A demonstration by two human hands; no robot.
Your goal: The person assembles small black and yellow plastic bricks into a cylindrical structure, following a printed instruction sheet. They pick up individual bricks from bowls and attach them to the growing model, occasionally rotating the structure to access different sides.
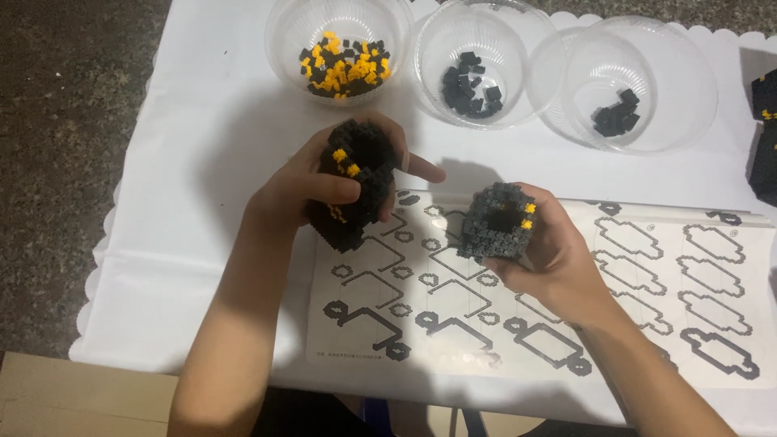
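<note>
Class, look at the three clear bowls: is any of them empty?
No. The left bowl holds yellow and black bricks; the middle bowl and right bowl hold black ones.

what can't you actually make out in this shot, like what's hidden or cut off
Head view only:
- Larger block model: its left side is covered by the left hand.
- Smaller block model: its underside is hidden by the right hand.
- Dark block build: cut off by the right frame edge.
- Instruction sheet: the small print is too tiny, and the hands cover part of it.
- Single pieces in the three clear bowls: too small to tell shapes.
</note>
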